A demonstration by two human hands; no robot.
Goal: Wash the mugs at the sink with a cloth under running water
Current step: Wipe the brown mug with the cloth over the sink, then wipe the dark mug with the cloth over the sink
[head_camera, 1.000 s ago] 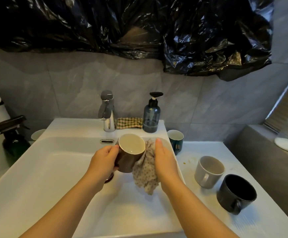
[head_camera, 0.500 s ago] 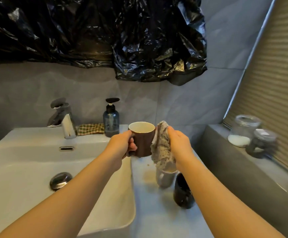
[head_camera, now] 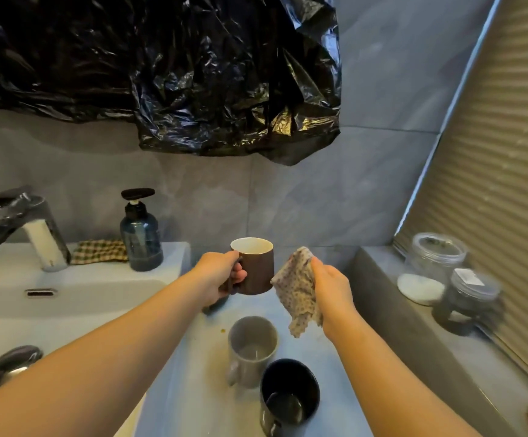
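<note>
My left hand [head_camera: 217, 277] grips a brown mug [head_camera: 256, 268] with a cream inside by its handle, upright in the air above the counter, right of the sink [head_camera: 67, 298]. Just right of the mug, my right hand [head_camera: 332, 287] holds a spotted cloth [head_camera: 299, 293] that hangs down, close to the mug's side. Below them on the counter stand a grey mug [head_camera: 251, 350] and a black mug [head_camera: 289, 397], both upright. The tap [head_camera: 20, 225] at the far left shows no running water.
A blue soap dispenser [head_camera: 141, 234] and a checked cloth [head_camera: 100, 251] sit at the sink's back edge. The drain plug [head_camera: 12, 364] lies in the basin. Two glass jars [head_camera: 436, 266] [head_camera: 470, 298] stand on the grey ledge at the right. Black plastic sheet [head_camera: 193, 74] hangs above.
Both hands carried the brown mug and the cloth out of the basin and rightwards over the counter. The mug went from tilted to upright, and the cloth has come slightly away from it.
</note>
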